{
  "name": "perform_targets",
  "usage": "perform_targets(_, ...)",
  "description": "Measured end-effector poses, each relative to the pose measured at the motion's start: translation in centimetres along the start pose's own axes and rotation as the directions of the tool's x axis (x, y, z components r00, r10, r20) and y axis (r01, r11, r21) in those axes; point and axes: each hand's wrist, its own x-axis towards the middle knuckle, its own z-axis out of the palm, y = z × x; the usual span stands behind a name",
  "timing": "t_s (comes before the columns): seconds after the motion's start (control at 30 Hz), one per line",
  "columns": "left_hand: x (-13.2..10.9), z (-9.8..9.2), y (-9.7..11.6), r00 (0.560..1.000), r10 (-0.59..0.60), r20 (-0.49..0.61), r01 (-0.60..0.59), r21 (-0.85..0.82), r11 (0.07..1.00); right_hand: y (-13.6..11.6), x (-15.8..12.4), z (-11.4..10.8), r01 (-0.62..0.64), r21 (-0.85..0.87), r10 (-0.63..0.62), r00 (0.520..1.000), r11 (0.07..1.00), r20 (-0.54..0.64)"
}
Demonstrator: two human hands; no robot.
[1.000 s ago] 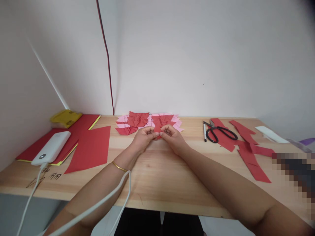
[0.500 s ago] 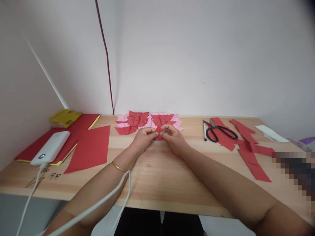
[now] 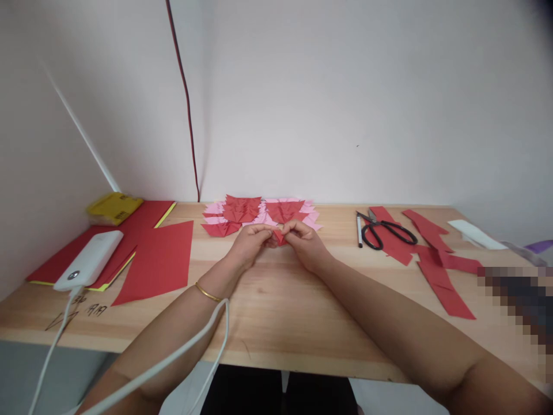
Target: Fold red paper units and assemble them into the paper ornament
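Note:
Between my two hands is a small folded piece of red paper (image 3: 280, 237), mostly covered by the fingers. My left hand (image 3: 254, 244) pinches its left side between thumb and fingers. On the other side, my right hand (image 3: 306, 244) pinches it with thumb and forefinger. Both hands are just above the wooden table, fingertips nearly meeting. Right behind them lie folded red paper pieces (image 3: 242, 208) and pink paper pieces (image 3: 311, 214), grouped in overlapping rows against the wall.
At left, a white power bank (image 3: 91, 259) with a white cable (image 3: 58, 340) rests on red sheets (image 3: 149, 213), near a yellow packet (image 3: 114, 208) and a cut red sheet (image 3: 162, 262). Black-handled scissors (image 3: 389, 227), a pen (image 3: 359, 230) and red scraps (image 3: 447, 291) lie right.
The fingers have shifted slightly on the small red paper, and its visible part now looks smaller and more pointed. Both arms stay almost where they were.

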Motion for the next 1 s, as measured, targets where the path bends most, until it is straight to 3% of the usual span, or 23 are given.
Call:
perform_targets(0.23,-0.2,-0.1,0.0,0.997,-0.078,-0.013,0.078,0.044,0.996,-0.1,0.0,0.2,0.033,-0.082,-0.03,0.999,0.996,0.041)
perform_targets(0.4,0.2,-0.6,-0.5,0.997,-0.083,0.005,0.083,-0.021,0.996,-0.6,-0.2,0.4,-0.072,0.071,0.068,0.996,0.995,0.06)
perform_targets(0.67,0.4,-0.7,-0.7,1.0,-0.031,0.007,0.031,0.013,0.999,-0.5,-0.2,0.4,-0.162,0.047,0.16,0.986,0.986,0.041)
perform_targets(1.0,0.0,-0.3,-0.3,0.997,0.073,-0.004,-0.072,0.151,0.986,-1.0,-0.3,0.5,-0.122,-0.071,0.119,0.992,0.99,-0.051)
